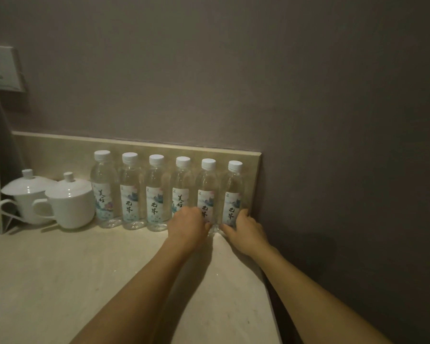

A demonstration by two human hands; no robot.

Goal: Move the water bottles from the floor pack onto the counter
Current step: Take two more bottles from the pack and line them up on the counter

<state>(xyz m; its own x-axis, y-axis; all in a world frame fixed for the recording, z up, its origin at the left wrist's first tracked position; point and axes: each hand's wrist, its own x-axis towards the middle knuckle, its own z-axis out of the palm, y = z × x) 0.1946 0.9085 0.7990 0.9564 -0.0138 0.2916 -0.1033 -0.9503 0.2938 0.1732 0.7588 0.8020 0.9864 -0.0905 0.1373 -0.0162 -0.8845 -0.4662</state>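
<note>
Several clear water bottles with white caps stand upright in a row along the low backsplash of the pale counter (60, 281). My left hand (188, 225) is curled at the foot of the row. It covers the base of the fourth bottle (182, 184), and its fingers press on the fifth bottle (207, 192). My right hand (245, 229) wraps the lower part of the last bottle (233, 194) at the right end, fingers behind it and thumb in front. All the bottles rest on the counter. The floor pack is out of view.
Two white lidded cups (70, 204) stand left of the bottles, by a wire rack (8, 214). A wall socket (0, 68) is at upper left. The counter's right edge (271, 294) runs just right of the last bottle, next to the wall.
</note>
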